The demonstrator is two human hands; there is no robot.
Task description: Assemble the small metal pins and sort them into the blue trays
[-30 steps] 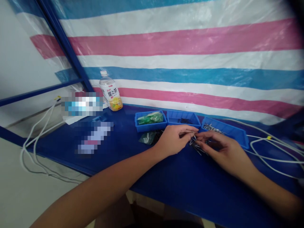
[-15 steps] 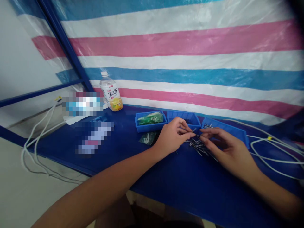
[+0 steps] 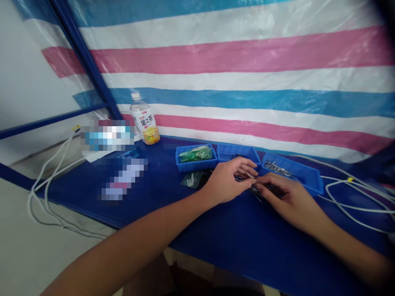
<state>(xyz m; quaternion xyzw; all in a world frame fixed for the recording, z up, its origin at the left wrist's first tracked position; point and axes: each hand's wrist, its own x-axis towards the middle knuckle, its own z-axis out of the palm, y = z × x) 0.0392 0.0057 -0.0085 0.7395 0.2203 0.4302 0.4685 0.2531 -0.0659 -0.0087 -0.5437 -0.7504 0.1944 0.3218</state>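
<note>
My left hand (image 3: 232,179) is pinched closed around a thin metal rod (image 3: 250,175). Close against its fingertips is my right hand (image 3: 285,192), thumb and fingers pressed together; what they grip is hidden. Under and between both hands lie several loose thin metal rods (image 3: 256,195) on the blue table (image 3: 243,234), partly covered by my fingers. Behind my right hand, a long blue bin (image 3: 311,181) holds more metal rods (image 3: 279,169). Beyond my left hand is a second blue bin (image 3: 236,150) with a few dark pieces in it.
A third blue bin (image 3: 196,166) contains green plastic packets (image 3: 197,154). In front of it lies a small clear bag (image 3: 190,179) with pale pieces. A drink bottle (image 3: 145,119) stands at the back left. White cables (image 3: 345,201) loop at the right, and striped sheeting (image 3: 231,57) hangs behind.
Both hands have moved slightly down over the loose rods, and their fingertips have come closer together. More rods are visible in the right bin, which my right hand covered before.
</note>
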